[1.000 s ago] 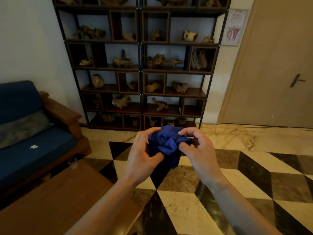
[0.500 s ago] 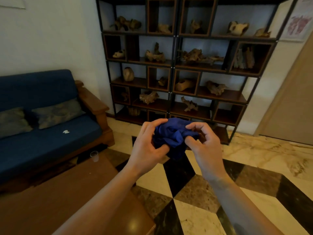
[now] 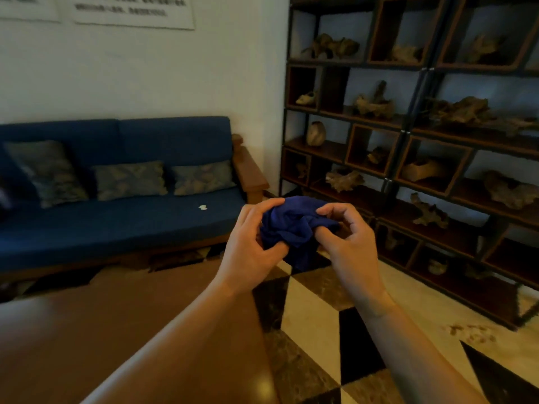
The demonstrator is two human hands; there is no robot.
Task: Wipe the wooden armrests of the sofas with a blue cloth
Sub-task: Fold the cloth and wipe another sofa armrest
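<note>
Right now both the left hand (image 3: 250, 243) and right hand (image 3: 347, 246) are gripping the bunched blue cloth (image 3: 291, 225) with curled fingers (image 3: 328, 209), near the sofa's wooden armrest (image 3: 249, 170).

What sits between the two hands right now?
In the head view, only the bunched blue cloth sits between the left hand and the right hand; both hands grip it, away from the sofa's wooden armrest.

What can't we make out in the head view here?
- Sofa: left end and its armrest cut off by the frame's left edge; only the right armrest shows.
- Blue cloth: bunched between left hand and right hand, fold state hidden.
- Wall posters: text blurred.
</note>
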